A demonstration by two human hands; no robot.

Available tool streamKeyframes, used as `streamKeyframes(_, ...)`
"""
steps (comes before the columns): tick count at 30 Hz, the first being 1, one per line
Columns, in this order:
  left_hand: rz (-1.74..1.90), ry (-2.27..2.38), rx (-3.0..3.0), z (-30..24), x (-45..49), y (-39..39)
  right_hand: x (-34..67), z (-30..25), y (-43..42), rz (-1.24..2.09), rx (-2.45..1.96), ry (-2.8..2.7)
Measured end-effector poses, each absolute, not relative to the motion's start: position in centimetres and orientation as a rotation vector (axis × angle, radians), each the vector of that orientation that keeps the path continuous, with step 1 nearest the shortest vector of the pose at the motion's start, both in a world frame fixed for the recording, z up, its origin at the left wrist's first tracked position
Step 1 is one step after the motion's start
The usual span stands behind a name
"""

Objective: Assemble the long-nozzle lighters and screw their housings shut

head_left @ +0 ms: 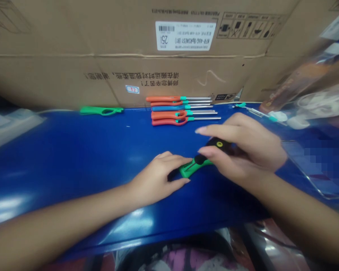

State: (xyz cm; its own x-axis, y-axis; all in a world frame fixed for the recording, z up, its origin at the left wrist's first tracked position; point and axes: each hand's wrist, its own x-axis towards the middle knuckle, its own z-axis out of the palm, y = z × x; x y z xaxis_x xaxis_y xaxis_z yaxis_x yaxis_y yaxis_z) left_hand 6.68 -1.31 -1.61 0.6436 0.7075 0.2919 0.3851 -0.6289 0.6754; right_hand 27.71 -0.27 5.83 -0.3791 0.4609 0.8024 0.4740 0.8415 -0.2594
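My left hand [161,175] is closed on the near end of a green lighter handle [188,170], with thumb and fingers on either side of it. My right hand [243,145] is closed around a black tool with a yellow ring [219,144]; its exact kind is partly hidden by the fingers. The tool's dark rounded end lies over the green handle, whose far part is hidden under the right hand. Beyond the hands lie several assembled long-nosed lighters [169,114] in orange, red and blue, with metal tubes pointing right. Another green handle shell [101,110] rests at the back left.
A large cardboard box [73,75] stands along the back of the blue table [73,150]. At the right back lie small metal and teal parts [254,112], a blurred clear-plastic bag [322,101] and an orange tube-like packet [296,84]. A pale container [14,126] is at the left.
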Motion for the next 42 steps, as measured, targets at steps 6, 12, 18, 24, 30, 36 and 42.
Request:
streamKeyframes(6, 0.732, 0.863, 2.317, -1.47, 6.71, -1.37, 27.61, 5.61, -0.01, 0.374, -0.518, -2.131)
streamKeyframes(12, 0.751, 0.838, 2.321, -1.67, 6.66, -1.30, 27.78, 5.63, -0.08, 0.019, -0.507, -2.168)
streamKeyframes(18, 0.753, 0.860, 2.308, -1.77, 6.63, -1.35, 27.43, 5.52, -0.19, 0.385, -0.407, -2.119)
streamKeyframes(24, 0.737, 0.849, 2.323, -1.59, 6.67, -1.32, 27.52, 5.60, -0.20, 0.157, -0.518, -2.153)
streamKeyframes(30, 0.747, 0.863, 2.314, -1.59, 6.70, -1.34, 27.84, 5.80, -0.33, 0.158, -0.500, -2.143)
streamKeyframes(36, 0.745, 0.833, 2.308, -1.63, 6.65, -1.32, 27.99, 5.81, -0.29, 0.167, -0.412, -2.261)
streamKeyframes(42, 0.755, 0.846, 2.308, -1.72, 6.66, -1.30, 27.74, 6.26, -0.32, 0.010, -0.498, -2.170)
